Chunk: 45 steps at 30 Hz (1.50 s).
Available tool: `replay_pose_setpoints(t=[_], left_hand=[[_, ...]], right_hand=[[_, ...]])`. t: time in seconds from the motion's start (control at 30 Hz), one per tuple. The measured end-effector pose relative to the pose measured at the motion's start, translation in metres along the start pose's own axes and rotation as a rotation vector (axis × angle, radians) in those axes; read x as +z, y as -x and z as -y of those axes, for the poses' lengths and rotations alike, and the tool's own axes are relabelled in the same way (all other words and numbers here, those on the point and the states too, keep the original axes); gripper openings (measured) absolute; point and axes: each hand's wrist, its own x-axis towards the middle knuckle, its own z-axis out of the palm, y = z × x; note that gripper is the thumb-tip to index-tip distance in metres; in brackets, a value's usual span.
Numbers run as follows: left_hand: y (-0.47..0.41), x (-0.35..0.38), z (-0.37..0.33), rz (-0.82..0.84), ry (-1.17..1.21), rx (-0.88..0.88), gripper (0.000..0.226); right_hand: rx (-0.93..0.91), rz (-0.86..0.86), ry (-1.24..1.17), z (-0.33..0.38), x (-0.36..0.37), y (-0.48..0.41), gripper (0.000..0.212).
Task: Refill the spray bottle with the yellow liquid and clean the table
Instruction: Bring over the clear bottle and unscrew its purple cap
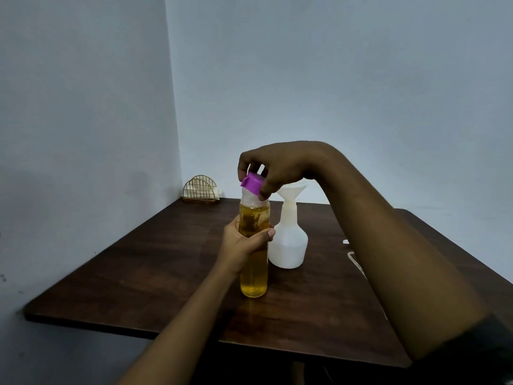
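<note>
A clear bottle of yellow liquid (254,276) stands upright on the dark wooden table (155,262). My left hand (244,243) grips its middle from the left. Above it, my right hand (274,168) pinches the purple cap (252,183), which sits tilted at the bottle's mouth. Just behind and to the right stands the white spray bottle (288,240) without its spray head, a white funnel (291,190) set in its neck. My right arm hides part of the funnel.
A gold wire napkin holder (200,188) with white napkins sits at the table's far corner against the wall. Pale objects (355,259) lie on the table at the right, mostly hidden behind my right forearm. Walls close in on the left and back.
</note>
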Motion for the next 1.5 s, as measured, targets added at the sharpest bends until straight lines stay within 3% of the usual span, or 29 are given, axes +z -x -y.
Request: replay_pose_setpoints(t=[0.1, 0.43, 0.67, 1.03, 1.5], left_hand=[[0.001, 0.001, 0.001, 0.002, 0.001, 0.001, 0.059], [0.004, 0.024, 0.004, -0.002, 0.028, 0.007, 0.077], [0.004, 0.048, 0.008, 0.002, 0.020, 0.012, 0.070], [0.008, 0.066, 0.005, 0.000, 0.029, 0.049, 0.070], [0.008, 0.067, 0.006, -0.014, 0.041, 0.065, 0.068]], right_hand=[[-0.002, -0.078, -0.105, -0.011, 0.003, 0.012, 0.045], [0.074, -0.345, -0.595, -0.067, 0.022, 0.072, 0.036], [0.240, -0.463, -0.679, -0.125, 0.056, 0.104, 0.040], [0.603, -0.499, -0.418, -0.209, 0.114, 0.135, 0.044], [0.720, -0.431, -0.235, -0.217, 0.150, 0.125, 0.053]])
